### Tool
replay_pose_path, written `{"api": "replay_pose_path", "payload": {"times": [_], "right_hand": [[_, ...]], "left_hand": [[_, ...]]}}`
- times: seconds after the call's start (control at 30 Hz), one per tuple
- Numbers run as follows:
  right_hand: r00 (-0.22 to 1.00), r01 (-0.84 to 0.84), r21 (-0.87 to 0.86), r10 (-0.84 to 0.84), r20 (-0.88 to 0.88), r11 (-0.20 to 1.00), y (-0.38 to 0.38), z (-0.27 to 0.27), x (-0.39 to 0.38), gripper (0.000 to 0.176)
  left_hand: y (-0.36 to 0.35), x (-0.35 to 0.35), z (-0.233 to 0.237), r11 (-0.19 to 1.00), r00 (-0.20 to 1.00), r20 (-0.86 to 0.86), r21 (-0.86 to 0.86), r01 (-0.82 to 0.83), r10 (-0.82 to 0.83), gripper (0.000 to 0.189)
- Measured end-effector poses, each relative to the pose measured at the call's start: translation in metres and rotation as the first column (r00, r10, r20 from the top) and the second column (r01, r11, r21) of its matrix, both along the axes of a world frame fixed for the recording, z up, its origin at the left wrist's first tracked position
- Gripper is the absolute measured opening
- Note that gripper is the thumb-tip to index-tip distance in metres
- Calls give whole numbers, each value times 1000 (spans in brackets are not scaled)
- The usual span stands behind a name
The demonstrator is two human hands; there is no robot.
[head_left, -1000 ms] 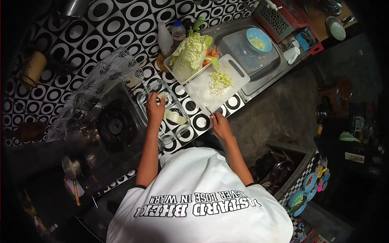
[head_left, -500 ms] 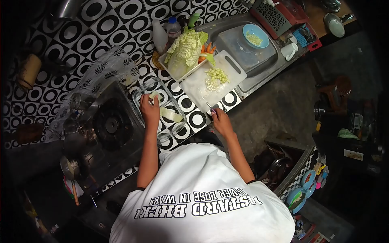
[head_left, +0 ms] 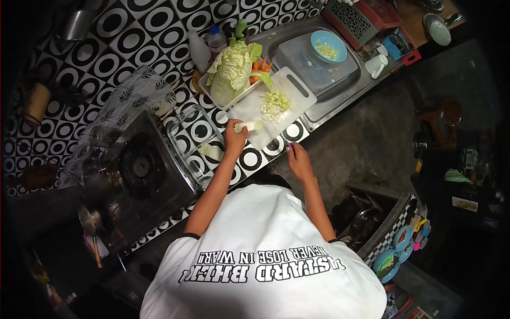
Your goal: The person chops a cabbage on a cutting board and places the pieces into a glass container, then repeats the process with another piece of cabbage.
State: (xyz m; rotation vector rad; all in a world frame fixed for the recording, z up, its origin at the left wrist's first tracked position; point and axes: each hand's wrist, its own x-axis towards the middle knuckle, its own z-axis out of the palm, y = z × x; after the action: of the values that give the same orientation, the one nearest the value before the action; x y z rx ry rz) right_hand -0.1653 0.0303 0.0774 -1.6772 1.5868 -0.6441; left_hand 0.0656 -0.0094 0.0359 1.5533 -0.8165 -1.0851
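Note:
My left hand (head_left: 235,139) is closed on a pale piece of cabbage leaf (head_left: 252,126) over the near left edge of the white cutting board (head_left: 298,108). Chopped cabbage (head_left: 277,101) lies in a small heap on the board. My right hand (head_left: 300,161) grips a knife (head_left: 289,144) beside the board's near corner; the blade is hard to make out. Left of my left hand, a clear glass dish (head_left: 173,131) holds another cabbage leaf piece (head_left: 211,152). Behind the board, a white tub (head_left: 217,104) carries a napa cabbage (head_left: 229,72) and carrots (head_left: 260,69).
A blue bowl (head_left: 344,52) of chopped cabbage stands on the sink area (head_left: 321,111) at right. The gas stove (head_left: 141,165) is to the left. Bottles (head_left: 199,50) stand behind the tub, and a white mug (head_left: 376,66) sits near the red rack (head_left: 355,24).
My left hand has lifted a cabbage leaf piece out of the glass dish and moved right to the board. My right hand, with the knife, has shifted slightly right.

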Motion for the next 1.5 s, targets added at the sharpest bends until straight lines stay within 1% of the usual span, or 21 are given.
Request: {"api": "replay_pose_path", "payload": {"times": [0.07,0.13,0.2,0.27,0.3,0.43,0.5,0.53,0.6,0.63,0.7,0.73,0.8,0.87,0.93,1.0,1.07,1.13,1.27,1.4,1.5], "right_hand": [[1000,-1,0,1,3,1000,-1,0,-7,23],[1000,-10,13,10,14,1000,-3,2,-12,22],[999,-18,20,18,26,1000,-5,0,-15,22],[999,-31,29,30,41,999,-8,-2,-17,22],[998,-52,33,50,50,998,-10,-3,-18,22],[992,-116,54,113,50,992,-17,-9,-20,23],[987,-155,72,150,62,985,-21,-12,-21,23],[981,-187,86,182,71,978,-24,-14,-21,23],[974,-219,83,212,86,972,-26,-19,-21,23],[967,-242,76,235,96,967,-27,-20,-21,23],[960,-271,101,262,99,957,-31,-23,-22,22],[954,-295,124,284,98,947,-32,-24,-22,22],[947,-316,137,304,102,939,-36,-21,-24,22],[940,-338,147,325,106,930,-39,-20,-26,23],[936,-349,146,337,103,926,-44,-21,-30,23],[923,-383,132,373,92,914,-48,-24,-33,23],[912,-410,117,403,82,904,-53,-26,-32,23],[873,-482,160,487,6,861,-58,-30,-32,23],[880,-470,90,474,-23,878,-74,-43,-33,23],[887,-437,155,454,-90,886,-94,-26,-38,23],[858,-499,100,507,-80,861,-98,-21,-42,23]], "left_hand": [[-6,-10,-16,999,999,-34,50,-16,17,14],[-10,-14,-27,991,996,88,136,-11,-1,13],[-12,-15,-32,979,995,95,201,-37,18,17],[-13,-12,-40,972,946,323,213,-94,21,20],[-13,-9,-44,962,931,366,252,-110,10,23],[-8,-11,-37,942,874,485,306,-138,-29,24],[-3,-15,-31,955,805,593,252,-157,-24,26],[-1,-16,-27,953,803,595,255,-164,-21,26],[3,-21,-19,936,775,616,339,-100,-140,31],[7,-23,-17,934,774,618,342,-107,-137,31],[13,-28,-15,993,594,799,117,-9,-88,38],[14,-33,-8,993,594,799,120,-17,-87,38],[16,-43,6,980,479,855,181,86,-200,41],[16,-44,0,981,467,863,173,83,-192,40],[17,-42,-1,961,490,828,256,103,-273,39],[24,-41,2,957,491,823,271,103,-286,37],[34,-42,3,964,537,805,259,66,-253,36],[42,-43,2,972,545,808,226,65,-225,35],[44,-48,4,984,553,818,176,22,-159,33],[37,-51,-2,992,571,812,121,34,-118,34],[30,-55,-2,993,565,817,116,36,-116,33]]}}
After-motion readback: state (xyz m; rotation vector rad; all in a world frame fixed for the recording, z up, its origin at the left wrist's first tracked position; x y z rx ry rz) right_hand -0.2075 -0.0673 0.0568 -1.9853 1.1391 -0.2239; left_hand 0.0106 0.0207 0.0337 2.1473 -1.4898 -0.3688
